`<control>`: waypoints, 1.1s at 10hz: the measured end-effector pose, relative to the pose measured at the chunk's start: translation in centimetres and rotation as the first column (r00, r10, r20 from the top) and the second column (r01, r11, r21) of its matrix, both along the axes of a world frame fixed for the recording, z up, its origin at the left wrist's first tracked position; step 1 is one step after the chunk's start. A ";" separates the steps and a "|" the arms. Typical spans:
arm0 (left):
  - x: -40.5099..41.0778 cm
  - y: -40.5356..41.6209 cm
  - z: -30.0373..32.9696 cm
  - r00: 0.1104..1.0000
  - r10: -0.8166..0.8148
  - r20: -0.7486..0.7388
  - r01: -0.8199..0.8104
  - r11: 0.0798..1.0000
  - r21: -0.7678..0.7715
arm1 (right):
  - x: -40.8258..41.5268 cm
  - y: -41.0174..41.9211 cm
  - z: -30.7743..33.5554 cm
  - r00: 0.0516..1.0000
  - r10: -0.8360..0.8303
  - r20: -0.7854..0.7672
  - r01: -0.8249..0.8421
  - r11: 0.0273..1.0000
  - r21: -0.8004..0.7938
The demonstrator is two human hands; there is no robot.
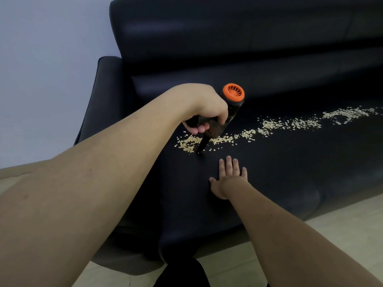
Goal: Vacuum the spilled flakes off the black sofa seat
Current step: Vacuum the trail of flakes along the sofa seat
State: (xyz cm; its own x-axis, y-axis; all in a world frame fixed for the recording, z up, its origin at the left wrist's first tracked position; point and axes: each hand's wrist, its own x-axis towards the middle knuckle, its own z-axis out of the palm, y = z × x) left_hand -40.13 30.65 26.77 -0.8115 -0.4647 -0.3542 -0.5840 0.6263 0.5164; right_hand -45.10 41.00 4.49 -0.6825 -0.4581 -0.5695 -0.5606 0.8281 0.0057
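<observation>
Here, from the head camera, the left hand (204, 109) has its fingers clamped round a small black vacuum (224, 112) with an orange cap, nozzle tip down on the near left end of the flakes (269, 125). The trail stretches rightward and away across the black sofa seat (290, 172). The right hand (229, 179) lies flat, fingers spread, just in front of the nozzle.
</observation>
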 end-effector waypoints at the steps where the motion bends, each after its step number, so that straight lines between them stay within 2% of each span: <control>1: -0.4 0.2 0.0 1.000 -0.001 0.009 0.002 1.000 -0.012 | 0.0 0.1 -0.1 1.000 0.001 0.000 -0.001 1.000 -0.002; 11: -5.1 4.8 0.6 0.993 -0.083 0.078 0.090 0.992 -0.093 | -0.5 0.6 -0.5 0.999 0.043 0.021 -0.042 0.997 -0.057</control>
State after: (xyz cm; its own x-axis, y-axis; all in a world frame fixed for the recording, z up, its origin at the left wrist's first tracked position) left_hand -45.20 35.50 27.40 -0.8235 -0.4285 -0.3718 -0.5596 0.7210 0.4085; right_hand -45.63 41.59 3.97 -0.6492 -0.5183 -0.5566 -0.5947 0.8022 -0.0533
